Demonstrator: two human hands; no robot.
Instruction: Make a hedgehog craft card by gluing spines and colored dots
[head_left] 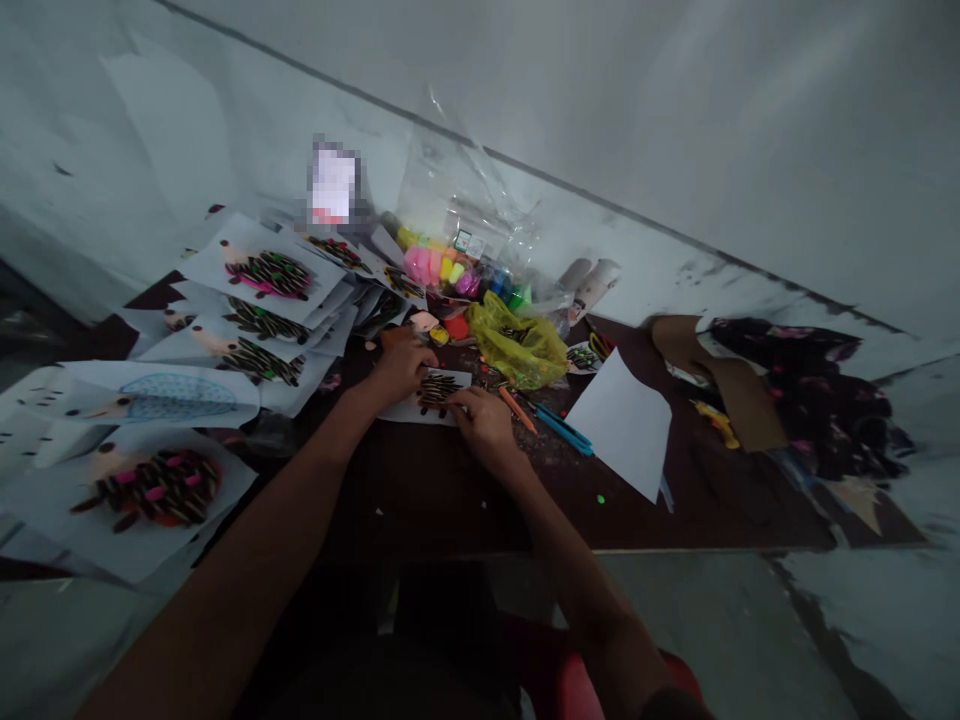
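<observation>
One small white paper card with a hedgehog shape of dark striped seeds (437, 392) lies at the centre of the frame, flat on a dark brown table (442, 500). Two hands are on it: the left hand (405, 362), fingers bent down at its upper left, and the right hand (486, 420), fingertips drawn together at its right side. Whether either hand pinches a loose seed, I cannot tell.

At least four white paper sheets with seed-covered hedgehogs (270, 272) overlap in the left part of the frame, and one white sheet with a blue-hatched drawing (180, 397) lies among them. Just above and right of the hands sits one crumpled yellow plastic bag (525, 352) with dark seeds inside; behind it, one clear plastic bag (469, 245) stands over multicoloured lumps (427, 265). Right of the right hand are one slim orange stick-like tool (517, 410), slim blue tools (564, 430) whose number is unclear, one blank white sheet (626, 425) and one small green dot (601, 499). At the right of the frame, brown cardboard (746, 400) lies beside a dark flower-patterned cloth (832, 390).

The hands cover both ends of the card. Overlap hides how many sheets there are, a pixelated block (334, 185) masks something at the upper left, and a red seat (581, 690) is cut off at the bottom edge.
</observation>
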